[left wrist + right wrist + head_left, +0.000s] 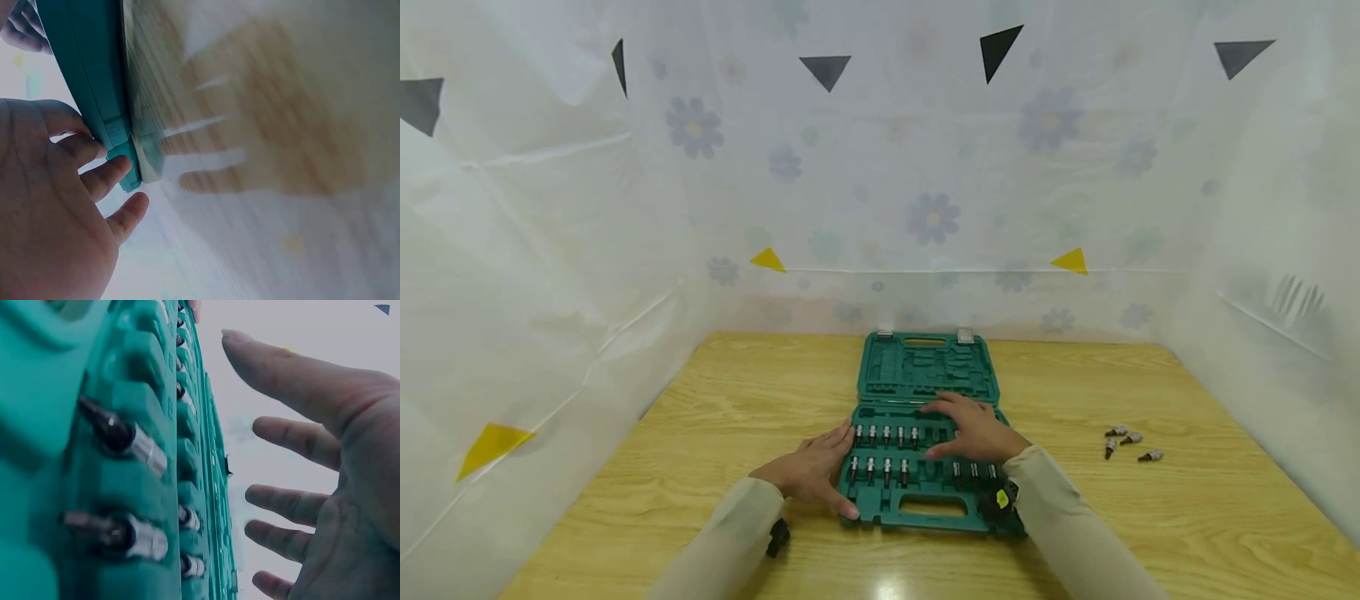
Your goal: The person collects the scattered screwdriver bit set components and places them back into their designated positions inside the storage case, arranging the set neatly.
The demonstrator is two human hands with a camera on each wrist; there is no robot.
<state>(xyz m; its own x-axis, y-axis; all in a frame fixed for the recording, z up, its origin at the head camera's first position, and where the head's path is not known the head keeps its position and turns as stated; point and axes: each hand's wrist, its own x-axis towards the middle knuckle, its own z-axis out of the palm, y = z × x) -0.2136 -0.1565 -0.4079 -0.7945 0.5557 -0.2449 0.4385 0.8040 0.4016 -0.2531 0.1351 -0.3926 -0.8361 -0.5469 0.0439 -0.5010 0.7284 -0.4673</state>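
Note:
A green tool case (874, 503) lies unfolded on the wooden table, its lid (887, 367) laid back on the far side. Two rows of bit sockets (887, 472) sit in its slots, with bare slots around the middle. My left hand (811, 468) rests along the case's left side, thumb at the near corner; in the left wrist view its fingertips (119, 167) touch the case edge. My right hand (976, 429) hovers over the right half of the case with fingers spread and nothing in it. The right wrist view shows its palm (350, 519) beside seated bit sockets (147, 539).
Several loose bit sockets (1150, 456) lie on the table (1210, 517) to the right of the case. Pale flowered sheeting (880, 167) closes off the back and both sides. Dark devices (1000, 497) are strapped at the wrists.

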